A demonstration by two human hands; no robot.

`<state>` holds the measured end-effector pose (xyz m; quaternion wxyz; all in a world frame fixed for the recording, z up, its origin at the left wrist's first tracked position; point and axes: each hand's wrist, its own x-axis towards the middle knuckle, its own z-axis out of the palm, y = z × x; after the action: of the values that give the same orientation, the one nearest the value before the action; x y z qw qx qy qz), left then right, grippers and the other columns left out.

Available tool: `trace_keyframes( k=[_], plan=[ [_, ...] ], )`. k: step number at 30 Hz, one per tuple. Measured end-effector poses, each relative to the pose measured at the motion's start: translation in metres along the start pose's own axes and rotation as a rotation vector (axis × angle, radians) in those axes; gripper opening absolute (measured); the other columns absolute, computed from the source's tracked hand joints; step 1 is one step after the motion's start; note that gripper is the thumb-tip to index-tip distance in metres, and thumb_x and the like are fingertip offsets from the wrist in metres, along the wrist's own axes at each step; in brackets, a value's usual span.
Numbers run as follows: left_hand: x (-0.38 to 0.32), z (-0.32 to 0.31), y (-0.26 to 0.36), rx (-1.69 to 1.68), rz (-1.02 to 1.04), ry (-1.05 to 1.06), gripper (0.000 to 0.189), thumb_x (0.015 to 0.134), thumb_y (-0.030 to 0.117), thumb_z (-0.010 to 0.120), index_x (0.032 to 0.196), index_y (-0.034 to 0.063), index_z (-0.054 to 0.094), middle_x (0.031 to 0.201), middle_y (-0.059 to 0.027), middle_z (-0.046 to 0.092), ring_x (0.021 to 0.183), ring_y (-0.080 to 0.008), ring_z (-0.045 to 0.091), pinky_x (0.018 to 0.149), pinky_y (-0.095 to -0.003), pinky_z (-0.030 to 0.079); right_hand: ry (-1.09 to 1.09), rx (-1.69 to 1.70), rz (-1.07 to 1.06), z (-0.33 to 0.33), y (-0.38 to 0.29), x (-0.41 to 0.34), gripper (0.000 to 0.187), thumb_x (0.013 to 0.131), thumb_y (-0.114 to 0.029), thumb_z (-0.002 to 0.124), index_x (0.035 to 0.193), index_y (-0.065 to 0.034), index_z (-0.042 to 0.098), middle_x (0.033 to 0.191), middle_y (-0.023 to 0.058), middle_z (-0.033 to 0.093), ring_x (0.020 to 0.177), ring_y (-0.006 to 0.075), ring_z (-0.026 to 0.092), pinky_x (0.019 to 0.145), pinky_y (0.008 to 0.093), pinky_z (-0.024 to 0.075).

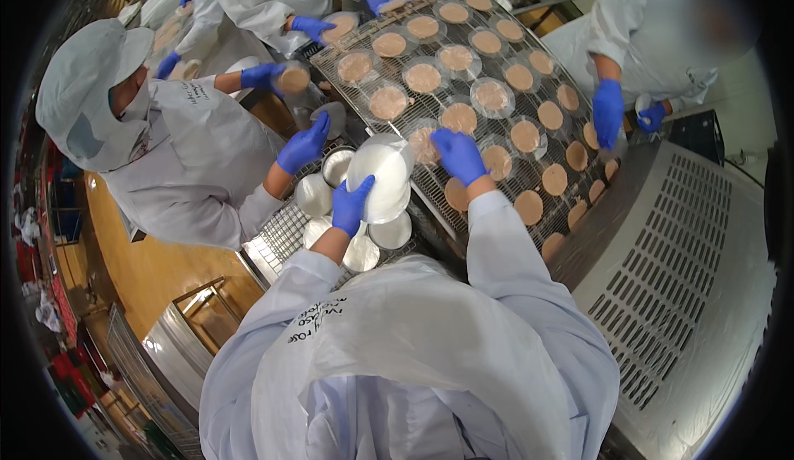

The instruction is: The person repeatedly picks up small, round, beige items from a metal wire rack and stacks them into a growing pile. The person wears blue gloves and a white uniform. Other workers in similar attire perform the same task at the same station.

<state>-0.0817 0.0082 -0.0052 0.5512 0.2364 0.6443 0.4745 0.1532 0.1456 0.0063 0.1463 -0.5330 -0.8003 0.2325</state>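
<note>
My left hand (352, 207), in a blue glove, grips a thick stack of round translucent film sheets (379, 181) beside the conveyor's edge. My right hand (460, 157), also gloved in blue, reaches over the wire-mesh conveyor belt (437, 190). Its fingertips are at the right edge of a flat round meat patty (423, 145). Whether they pinch the patty or a film is hidden under the fingers. Rows of similar patties (458, 118) lie on the belt, and many of the farther ones have a clear film disc (492, 96) around them.
More stacks of white round sheets (361, 254) stand on a metal grid shelf (279, 231) by my left arm. Co-workers' gloved hands (304, 143) work close on the left and at the belt's far end. Another gloved hand (608, 112) is across the belt, near a slotted steel cover (664, 274).
</note>
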Motion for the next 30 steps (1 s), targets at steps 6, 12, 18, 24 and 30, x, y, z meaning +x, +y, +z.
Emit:
trace_keyframes(
  k=[6, 12, 18, 24, 30],
  plan=[
    [-0.029, 0.020, 0.024, 0.020, -0.021, 0.005, 0.054, 0.078, 0.028, 0.073, 0.116, -0.0065, 0.055, 0.104, -0.0154, 0.063, 0.090, -0.0228, 0.063, 0.079, -0.0327, 0.050, 0.662, -0.621, 0.048, -0.003, 0.129, 0.062, 0.030, 0.082, -0.004, 0.047, 0.110, -0.0047, 0.057, 0.111, 0.0208, 0.058, 0.103, 0.0386, 0.055, 0.087, 0.0421, 0.0450],
    [0.018, 0.026, 0.009, -0.012, 0.032, 0.014, 0.053, 0.078, 0.026, 0.073, 0.114, -0.0084, 0.055, 0.100, -0.0155, 0.064, 0.084, -0.0204, 0.063, 0.073, -0.0301, 0.052, 0.072, 0.059, 0.220, -0.040, 0.089, 0.028, 0.024, 0.082, -0.010, 0.055, 0.102, -0.0041, 0.066, 0.099, 0.0202, 0.064, 0.092, 0.0329, 0.062, 0.082, 0.0380, 0.0478],
    [0.046, 0.029, -0.004, 0.006, -0.005, 0.008, 0.054, 0.077, 0.028, 0.074, 0.113, -0.0081, 0.055, 0.101, -0.0166, 0.064, 0.085, -0.0218, 0.064, 0.074, -0.0308, 0.052, -0.295, 0.232, 0.200, -0.015, 0.020, -0.001, 0.027, 0.082, -0.021, 0.060, 0.102, -0.0030, 0.065, 0.095, 0.0182, 0.066, 0.089, 0.0318, 0.063, 0.080, 0.0372, 0.0489],
    [0.009, 0.082, 0.007, 0.011, 0.047, -0.090, 0.050, 0.079, 0.025, 0.073, 0.112, -0.0072, 0.056, 0.102, -0.0149, 0.064, 0.087, -0.0204, 0.064, 0.077, -0.0303, 0.051, 0.085, 0.499, 0.132, -0.006, 0.007, -0.019, 0.028, 0.083, -0.019, 0.060, 0.105, -0.0014, 0.063, 0.093, 0.0160, 0.066, 0.084, 0.0245, 0.063, 0.076, 0.0334, 0.0494],
    [0.004, 0.058, 0.012, -0.071, -0.016, -0.074, 0.050, 0.079, 0.026, 0.073, 0.113, -0.0072, 0.056, 0.103, -0.0145, 0.064, 0.089, -0.0199, 0.063, 0.078, -0.0300, 0.051, 0.258, 0.542, 0.394, -0.063, 0.085, -0.004, 0.018, 0.082, -0.014, 0.057, 0.090, -0.0010, 0.067, 0.096, 0.0203, 0.065, 0.086, 0.0347, 0.064, 0.075, 0.0376, 0.0496]
  ],
)
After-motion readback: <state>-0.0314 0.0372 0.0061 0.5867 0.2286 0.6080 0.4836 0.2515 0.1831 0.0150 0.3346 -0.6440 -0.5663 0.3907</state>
